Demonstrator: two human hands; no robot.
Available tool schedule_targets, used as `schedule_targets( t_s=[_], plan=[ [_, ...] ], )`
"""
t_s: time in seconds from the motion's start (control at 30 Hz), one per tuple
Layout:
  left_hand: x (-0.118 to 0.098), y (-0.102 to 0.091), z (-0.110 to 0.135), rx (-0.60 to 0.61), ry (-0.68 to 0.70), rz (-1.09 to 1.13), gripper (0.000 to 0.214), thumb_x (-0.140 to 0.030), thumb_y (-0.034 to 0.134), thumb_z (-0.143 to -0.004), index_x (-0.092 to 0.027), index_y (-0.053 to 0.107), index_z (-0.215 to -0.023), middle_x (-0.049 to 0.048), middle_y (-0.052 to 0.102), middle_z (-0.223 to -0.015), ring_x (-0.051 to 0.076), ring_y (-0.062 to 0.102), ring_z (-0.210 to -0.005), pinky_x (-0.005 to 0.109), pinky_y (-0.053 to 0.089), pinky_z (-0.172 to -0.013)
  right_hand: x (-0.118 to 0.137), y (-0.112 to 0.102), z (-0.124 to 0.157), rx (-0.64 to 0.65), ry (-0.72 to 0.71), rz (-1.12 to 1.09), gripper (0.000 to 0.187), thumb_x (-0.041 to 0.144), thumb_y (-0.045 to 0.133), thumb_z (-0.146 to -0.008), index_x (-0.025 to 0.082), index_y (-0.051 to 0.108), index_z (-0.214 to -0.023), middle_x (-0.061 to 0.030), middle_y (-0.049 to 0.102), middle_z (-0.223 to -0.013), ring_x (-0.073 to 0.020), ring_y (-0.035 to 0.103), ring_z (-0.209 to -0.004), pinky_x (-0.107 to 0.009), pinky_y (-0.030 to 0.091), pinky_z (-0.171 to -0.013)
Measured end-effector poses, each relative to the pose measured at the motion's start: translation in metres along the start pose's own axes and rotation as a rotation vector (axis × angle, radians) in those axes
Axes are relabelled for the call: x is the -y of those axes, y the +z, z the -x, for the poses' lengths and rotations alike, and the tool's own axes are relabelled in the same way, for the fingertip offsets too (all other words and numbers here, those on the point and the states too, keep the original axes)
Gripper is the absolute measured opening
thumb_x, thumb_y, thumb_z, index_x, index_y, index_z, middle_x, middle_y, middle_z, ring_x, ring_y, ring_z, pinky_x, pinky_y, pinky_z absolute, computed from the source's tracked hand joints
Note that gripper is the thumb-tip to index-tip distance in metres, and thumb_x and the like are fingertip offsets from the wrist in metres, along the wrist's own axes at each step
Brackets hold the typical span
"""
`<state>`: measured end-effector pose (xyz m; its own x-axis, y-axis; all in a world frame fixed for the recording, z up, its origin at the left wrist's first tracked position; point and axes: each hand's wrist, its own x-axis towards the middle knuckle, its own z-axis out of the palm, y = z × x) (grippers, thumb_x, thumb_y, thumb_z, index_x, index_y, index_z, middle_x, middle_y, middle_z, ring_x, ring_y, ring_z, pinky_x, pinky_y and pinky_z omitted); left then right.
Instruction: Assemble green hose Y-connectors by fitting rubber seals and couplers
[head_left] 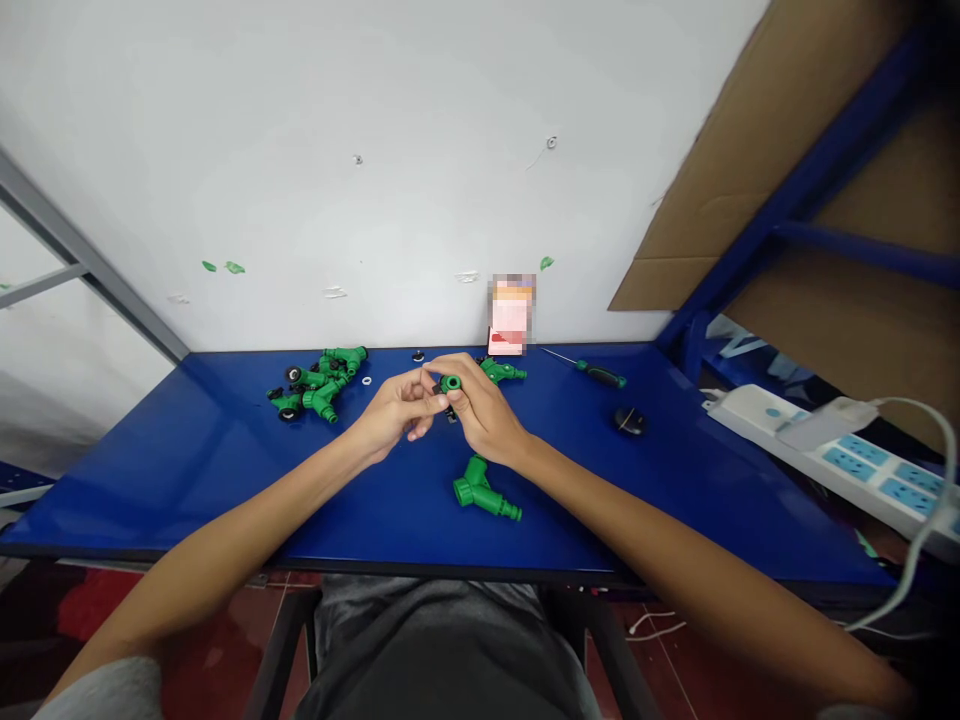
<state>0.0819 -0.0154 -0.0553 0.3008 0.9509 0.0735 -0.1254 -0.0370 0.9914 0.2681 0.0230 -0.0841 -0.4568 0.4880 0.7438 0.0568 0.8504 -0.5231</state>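
My left hand (394,412) and my right hand (480,408) meet above the blue tabletop (180,480), both pinching a small green plastic hose fitting (451,384) with a black part at its end. Its lower part is hidden by my fingers. Left of my hands lies a heap of green hose connectors (315,385) with black rings. Another green connector (502,372) lies just beyond my right hand, and a Y-shaped green connector (480,490) lies nearer, below my hands. A small white washer (366,381) sits near my left hand.
A green-handled screwdriver (600,374) and a round black object (630,421) lie at the right of the table. A blurred package (511,315) stands against the white wall. A white power strip (825,460) and cardboard on a blue shelf frame (795,200) are at right.
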Motion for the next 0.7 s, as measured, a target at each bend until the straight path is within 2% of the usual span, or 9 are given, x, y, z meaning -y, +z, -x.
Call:
schedule_targets(
  t_s=[0.1,0.2,0.37,0.43,0.5,0.6,0.7],
  plan=[
    [0.004,-0.002,-0.001,-0.053,0.150,-0.196,0.056,-0.054,0.094,-0.078,-0.022,0.049,-0.086,-0.0097,0.051,-0.057,0.008,0.049,-0.044,0.019,0.035,-0.045,-0.001,0.002,0.000,-0.012,0.053,-0.001,0.048,0.056,0.036,-0.117,0.031,0.065,-0.144,-0.0135,0.067,-0.135,-0.0305,0.066,-0.128,-0.055,0.054,-0.112],
    [0.005,-0.004,-0.001,-0.072,0.240,-0.308,0.051,-0.053,0.090,-0.084,-0.022,0.050,-0.086,-0.0098,0.050,-0.058,0.008,0.050,-0.048,0.021,0.040,-0.052,-0.001,0.003,0.001,-0.014,0.068,-0.001,0.048,0.055,0.036,-0.117,0.031,0.063,-0.149,-0.0133,0.068,-0.138,-0.0305,0.066,-0.128,-0.057,0.053,-0.113],
    [0.005,-0.008,-0.003,-0.080,0.254,-0.390,0.049,-0.055,0.087,-0.086,-0.022,0.050,-0.088,-0.0096,0.049,-0.060,0.009,0.050,-0.052,0.023,0.042,-0.058,-0.005,0.003,0.000,-0.007,0.134,-0.024,0.051,0.060,0.038,-0.116,0.031,0.061,-0.151,-0.0134,0.067,-0.140,-0.0295,0.064,-0.134,-0.058,0.050,-0.119],
    [0.004,-0.013,-0.006,-0.059,0.230,-0.450,0.047,-0.055,0.086,-0.087,-0.022,0.053,-0.090,-0.0081,0.053,-0.063,0.010,0.051,-0.054,0.024,0.043,-0.060,-0.009,0.004,-0.002,-0.031,0.228,-0.077,0.053,0.065,0.041,-0.114,0.028,0.066,-0.142,-0.0134,0.067,-0.139,-0.0294,0.064,-0.136,-0.058,0.047,-0.123],
    [0.001,-0.019,-0.009,-0.042,0.232,-0.535,0.044,-0.054,0.084,-0.089,-0.021,0.058,-0.096,-0.0048,0.059,-0.070,0.012,0.055,-0.060,0.025,0.044,-0.062,-0.015,0.005,-0.004,-0.088,0.367,-0.212,0.056,0.073,0.046,-0.109,0.026,0.070,-0.128,-0.0125,0.071,-0.132,-0.0304,0.067,-0.132,-0.059,0.051,-0.120],
    [-0.002,-0.030,-0.014,-0.082,0.283,-0.681,0.037,-0.054,0.073,-0.097,-0.020,0.062,-0.105,0.0015,0.069,-0.084,0.016,0.064,-0.074,0.027,0.049,-0.070,-0.023,0.005,-0.006,-0.197,0.622,-0.549,0.056,0.080,0.058,-0.100,0.027,0.065,-0.111,-0.0091,0.077,-0.115,-0.0310,0.076,-0.113,-0.056,0.066,-0.099],
    [-0.001,-0.037,-0.017,-0.121,0.306,-0.821,0.032,-0.051,0.065,-0.101,-0.020,0.063,-0.109,0.0044,0.072,-0.093,0.018,0.067,-0.080,0.030,0.052,-0.074,-0.027,0.000,-0.007,-0.259,0.791,-0.762,0.047,0.073,0.064,-0.100,0.026,0.061,-0.104,-0.0068,0.080,-0.099,-0.0288,0.080,-0.100,-0.051,0.070,-0.088]
  ],
)
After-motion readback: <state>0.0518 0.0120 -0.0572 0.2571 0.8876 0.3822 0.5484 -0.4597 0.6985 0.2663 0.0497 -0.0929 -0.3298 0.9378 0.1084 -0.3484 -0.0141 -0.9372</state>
